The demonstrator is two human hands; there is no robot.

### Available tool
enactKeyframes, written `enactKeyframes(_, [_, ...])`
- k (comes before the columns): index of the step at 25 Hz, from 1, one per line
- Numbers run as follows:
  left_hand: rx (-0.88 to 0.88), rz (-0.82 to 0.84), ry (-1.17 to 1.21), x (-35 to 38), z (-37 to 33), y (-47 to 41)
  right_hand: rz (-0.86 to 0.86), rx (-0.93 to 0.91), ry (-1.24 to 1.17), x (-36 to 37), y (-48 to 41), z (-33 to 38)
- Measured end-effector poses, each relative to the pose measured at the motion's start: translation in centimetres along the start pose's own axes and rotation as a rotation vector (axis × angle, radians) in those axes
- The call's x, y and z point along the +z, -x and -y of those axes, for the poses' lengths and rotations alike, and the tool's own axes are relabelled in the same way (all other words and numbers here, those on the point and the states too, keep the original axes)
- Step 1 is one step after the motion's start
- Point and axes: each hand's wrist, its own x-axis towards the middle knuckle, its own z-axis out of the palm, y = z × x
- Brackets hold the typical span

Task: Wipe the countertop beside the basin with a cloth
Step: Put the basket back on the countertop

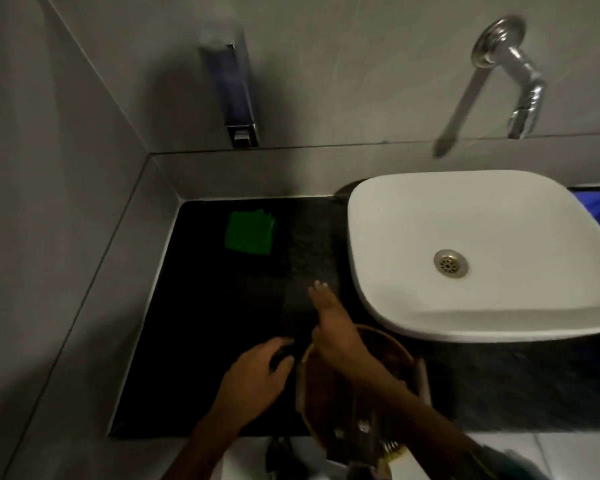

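Beside the white basin, on the dark countertop, a green cloth lies folded and flat near the back wall, under the wall dispenser; no hand touches it, and it is well apart from both hands. Near the front edge the left hand rests with its fingers curled around something small and dark; what it is I cannot tell, because this part is very dim. Across a round brown basket that stands at the front edge reaches the right hand, fingers straight and close together, palm low over the stone, holding nothing; whether it touches the surface I cannot say. I judge that the wiping has not begun; the hands seem busy with the basket and the small thing, perhaps to free the surface; the cloth waits at the back, where it is out of the way.
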Motion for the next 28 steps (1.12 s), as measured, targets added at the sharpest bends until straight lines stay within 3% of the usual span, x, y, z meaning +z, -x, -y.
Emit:
enactKeyframes(2, [-0.009,0.034,-0.008,2.4,-1.4,2.2,0.019,-0.005,-0.004,-1.7,6.1,-0.7])
enactKeyframes(5, [-0.063,-0.065,0.021,4.8,-2.2,3.7,-0.234,0.071,0.255,-4.1,12.8,-4.2])
enactKeyframes(8, [-0.107,-0.151,0.058,5.8,-3.0,4.2,-0.369,0.292,0.205,-6.0,15.6,-6.9])
enactKeyframes(10, [-0.111,-0.195,0.065,5.5,-3.3,4.3,-0.273,0.409,-0.049,-6.2,15.2,-7.6])
enactKeyframes(14, [-0.095,-0.294,0.023,2.6,-2.3,3.7,-0.192,0.388,-0.324,-6.2,13.9,-5.6])
enactKeyframes(22, [-0.272,-0.444,-0.114,-8.5,5.6,-0.2,-0.125,0.124,-0.280,-0.4,2.1,3.5])
enactKeyframes(26, [-0.320,-0.225,-0.211,-10.7,8.9,-1.5,0.005,0.190,-0.207,2.6,-1.4,4.4])
enactKeyframes(28, [-0.322,-0.213,-0.235,-11.9,9.2,-3.0,-0.004,0.215,-0.214,2.9,-1.7,4.3])
